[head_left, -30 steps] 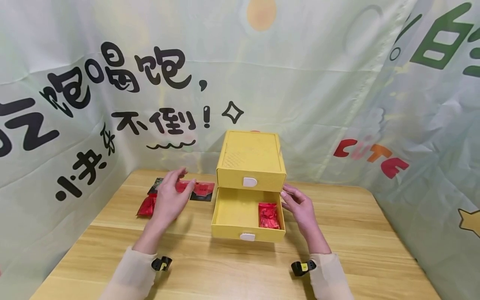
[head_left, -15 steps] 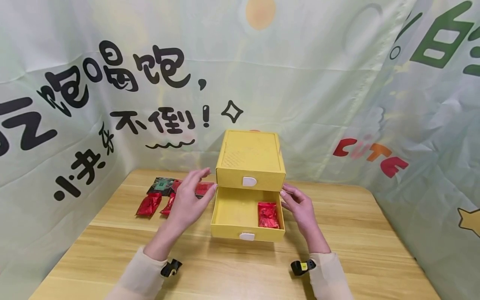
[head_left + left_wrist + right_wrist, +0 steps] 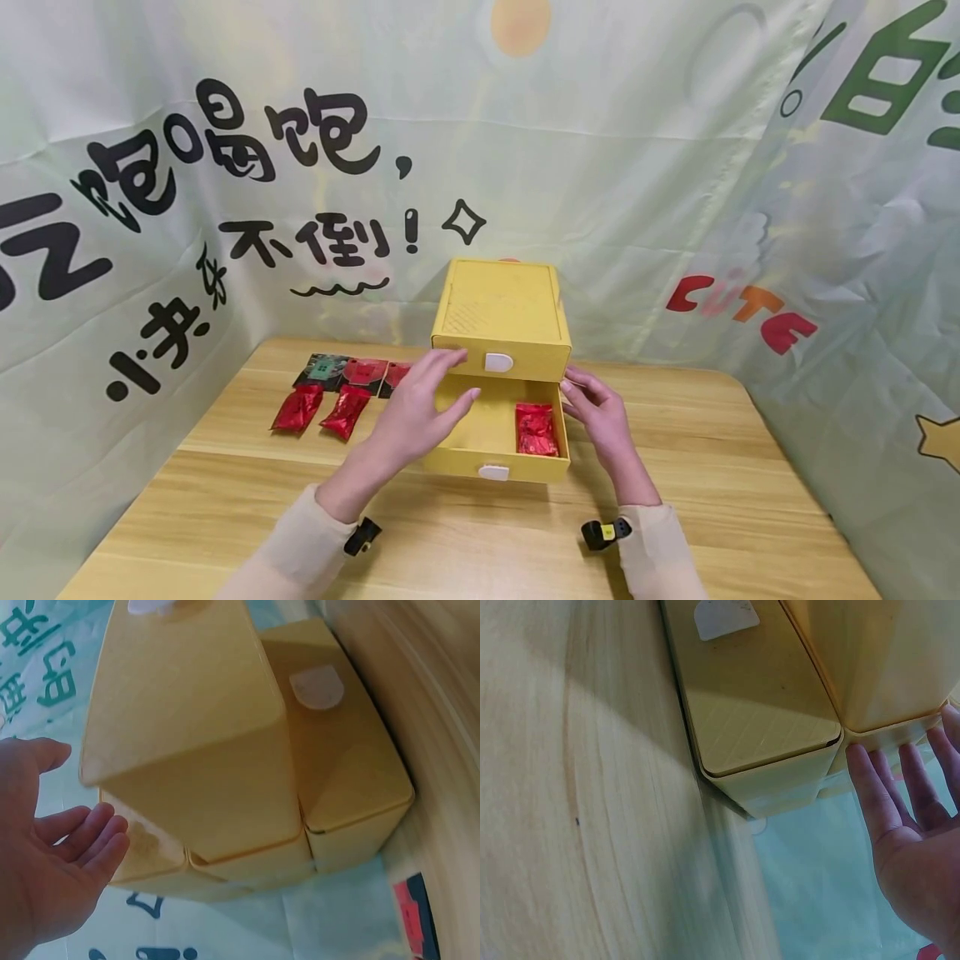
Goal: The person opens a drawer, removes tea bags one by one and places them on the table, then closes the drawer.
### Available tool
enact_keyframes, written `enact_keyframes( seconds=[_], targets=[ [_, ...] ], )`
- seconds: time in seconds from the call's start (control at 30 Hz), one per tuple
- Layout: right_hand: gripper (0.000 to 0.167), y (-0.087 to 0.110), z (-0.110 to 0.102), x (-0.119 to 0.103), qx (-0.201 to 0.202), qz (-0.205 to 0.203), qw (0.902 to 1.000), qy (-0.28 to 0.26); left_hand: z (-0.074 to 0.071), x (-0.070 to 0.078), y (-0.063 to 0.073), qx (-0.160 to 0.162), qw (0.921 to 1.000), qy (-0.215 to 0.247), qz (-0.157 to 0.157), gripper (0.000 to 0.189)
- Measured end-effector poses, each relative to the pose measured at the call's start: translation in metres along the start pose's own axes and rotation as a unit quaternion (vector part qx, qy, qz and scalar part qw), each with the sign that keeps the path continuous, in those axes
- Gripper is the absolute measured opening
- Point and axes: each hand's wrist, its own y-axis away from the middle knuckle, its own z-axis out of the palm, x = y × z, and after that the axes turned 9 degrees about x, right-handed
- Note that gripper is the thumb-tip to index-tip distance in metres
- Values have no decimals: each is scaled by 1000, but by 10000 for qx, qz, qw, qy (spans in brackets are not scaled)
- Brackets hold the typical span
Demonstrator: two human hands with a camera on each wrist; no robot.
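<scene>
A yellow drawer box [image 3: 501, 304] stands at the back of the table. One drawer [image 3: 495, 463] is pulled out below the top one and holds a red foil packet [image 3: 537, 430] at its right side. My left hand [image 3: 420, 412], with nothing in it, hovers over the left part of this drawer, thumb apart from the fingers. In the left wrist view its fingers [image 3: 97, 829] lie beside the drawer's side. My right hand [image 3: 602, 417] rests at the box's right side; its fingertips [image 3: 859, 754] reach the casing edge beside the pulled-out drawer in the right wrist view.
Two red foil packets [image 3: 297, 409] [image 3: 347, 412] lie on the table to the left. Behind them is a row of dark and red printed cards [image 3: 322, 371], partly hidden by my left hand. A shut lower drawer [image 3: 352, 742] sits under the pulled-out one. Printed cloth walls [image 3: 615, 208] enclose the table.
My left hand has moved right, from over the cards and packets to over the pulled-out drawer, uncovering the two packets. My right hand and the drawer have stayed in place.
</scene>
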Motion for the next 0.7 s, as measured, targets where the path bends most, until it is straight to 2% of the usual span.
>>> enact_keyframes(
  seconds=[0.1, 0.27, 0.5, 0.7],
  targets=[
    [40, 0, 0, 0, 1, 3, 10000, -26, 5, 4, -2, -236, 9997, -8, 63, 53],
    [41, 0, 0, 0, -24, -7, 10000, -35, 14, 14, -4, -873, 9959, -232, -104, 56],
    [42, 1, 0, 1, -9, 18, 10000, 10, 26, 26, -8, -1953, 9789, -535, -258, 62],
    [42, 1, 0, 0, -7, 11, 10000, 35, 37, 32, -14, -2492, 9650, -743, -337, 68]
  ],
)
